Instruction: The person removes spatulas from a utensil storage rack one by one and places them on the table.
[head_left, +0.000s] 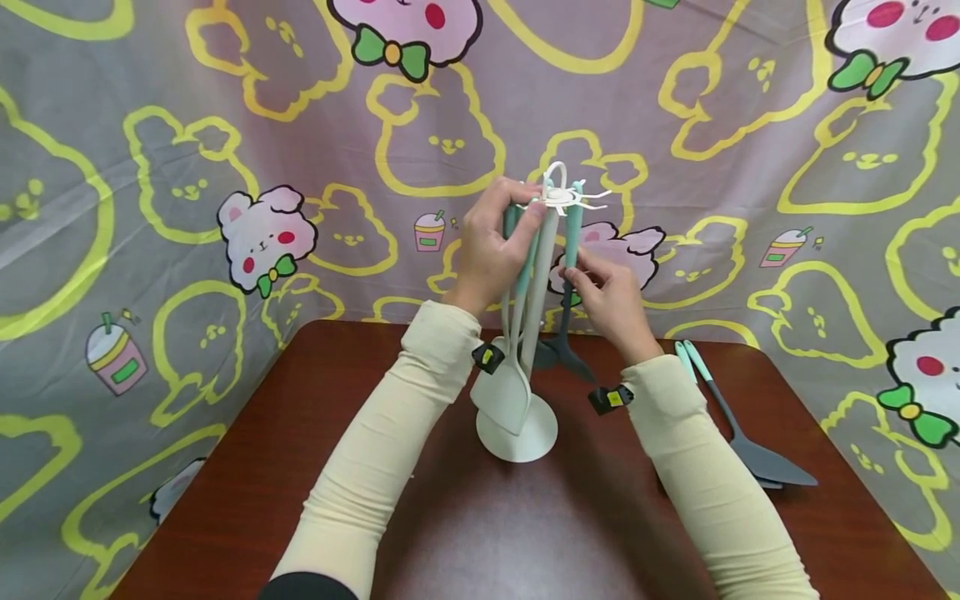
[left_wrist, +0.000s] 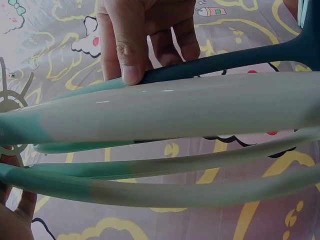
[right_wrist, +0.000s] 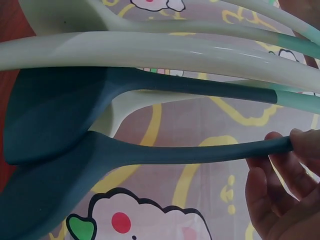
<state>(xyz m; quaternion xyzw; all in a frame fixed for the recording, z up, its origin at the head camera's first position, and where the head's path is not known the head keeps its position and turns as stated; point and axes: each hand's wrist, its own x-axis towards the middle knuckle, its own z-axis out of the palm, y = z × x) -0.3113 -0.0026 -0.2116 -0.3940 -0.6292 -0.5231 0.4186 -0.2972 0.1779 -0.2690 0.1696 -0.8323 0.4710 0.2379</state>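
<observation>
A white utensil rack (head_left: 536, 308) with a round base and a ring of hooks on top stands on the brown table (head_left: 322, 400). My left hand (head_left: 495, 237) grips it just below the hooks, thumb in front, beside the mint handles of hanging pale utensils. One pale spatula (head_left: 504, 396) faces me. With thumb and fingertips my right hand (head_left: 613, 304) pinches a dark spatula (right_wrist: 190, 155) low on its mint handle, whose top is at the hooks. A second dark spatula (right_wrist: 55, 120) hangs between it and the pole, their blades overlapping in the right wrist view.
On the right side of the table lies another dark spatula (head_left: 765, 458), with a second mint handle (head_left: 682, 358) next to it, partly hidden behind my right sleeve. A patterned cloth (head_left: 442, 108) hangs behind the table and along both sides.
</observation>
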